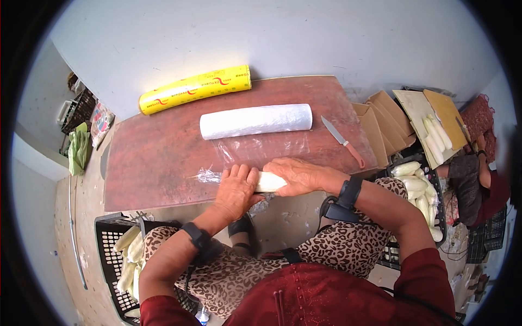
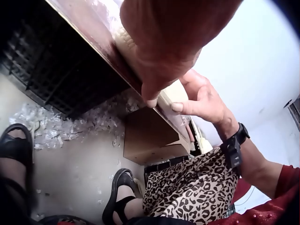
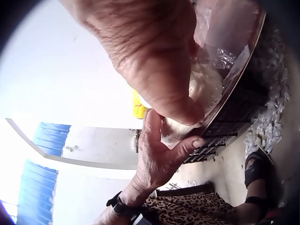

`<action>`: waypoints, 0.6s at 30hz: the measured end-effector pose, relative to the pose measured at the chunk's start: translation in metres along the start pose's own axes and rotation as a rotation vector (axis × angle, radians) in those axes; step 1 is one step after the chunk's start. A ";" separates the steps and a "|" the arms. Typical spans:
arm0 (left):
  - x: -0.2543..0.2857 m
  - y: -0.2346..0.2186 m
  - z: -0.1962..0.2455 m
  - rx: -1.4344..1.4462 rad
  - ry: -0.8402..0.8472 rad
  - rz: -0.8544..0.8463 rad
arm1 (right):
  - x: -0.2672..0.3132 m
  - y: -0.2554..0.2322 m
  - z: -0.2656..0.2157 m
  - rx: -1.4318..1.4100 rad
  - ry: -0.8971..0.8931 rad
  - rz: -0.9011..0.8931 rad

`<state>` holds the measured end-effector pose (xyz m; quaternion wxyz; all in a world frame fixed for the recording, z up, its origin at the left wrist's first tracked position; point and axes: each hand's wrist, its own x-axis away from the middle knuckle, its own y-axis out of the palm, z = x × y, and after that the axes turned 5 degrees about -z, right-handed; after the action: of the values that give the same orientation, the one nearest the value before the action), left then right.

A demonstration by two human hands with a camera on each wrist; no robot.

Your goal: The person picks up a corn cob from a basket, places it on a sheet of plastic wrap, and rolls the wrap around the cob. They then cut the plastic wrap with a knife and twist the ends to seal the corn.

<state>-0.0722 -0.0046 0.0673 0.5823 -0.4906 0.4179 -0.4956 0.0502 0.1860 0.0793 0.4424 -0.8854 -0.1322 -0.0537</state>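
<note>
- Pale ear of corn (image 1: 269,182) lies on the person's side of the white film roll (image 1: 255,120), its long axis crosswise, nearly parallel to the roll.
- From where I stand, the left hand (image 1: 235,190) wraps its left part, fingers curled over; the right hand (image 1: 299,176) grips its right end, fingers and thumb closed round it.
- Crumpled film (image 1: 209,175) sits left of the left hand, below the roll.
- The table's near edge runs farther below the roll, close under both hands; the knife (image 1: 342,141) lies right of the roll.
</note>
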 end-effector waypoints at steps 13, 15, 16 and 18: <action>-0.001 0.012 -0.007 0.044 0.035 0.085 | -0.007 0.006 -0.001 0.100 -0.007 0.129; -0.002 0.014 -0.008 0.032 0.044 0.092 | -0.021 0.003 -0.002 0.105 -0.030 0.288; -0.002 0.014 -0.009 0.025 0.049 0.095 | -0.028 0.000 -0.002 0.165 -0.008 0.334; -0.003 0.012 -0.009 0.032 0.061 0.076 | -0.042 -0.012 -0.005 0.286 0.032 0.425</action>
<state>-0.0791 -0.0028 0.0537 0.5953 -0.4496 0.4459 -0.4945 0.0063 0.1813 0.0823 0.5664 -0.8208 0.0578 0.0456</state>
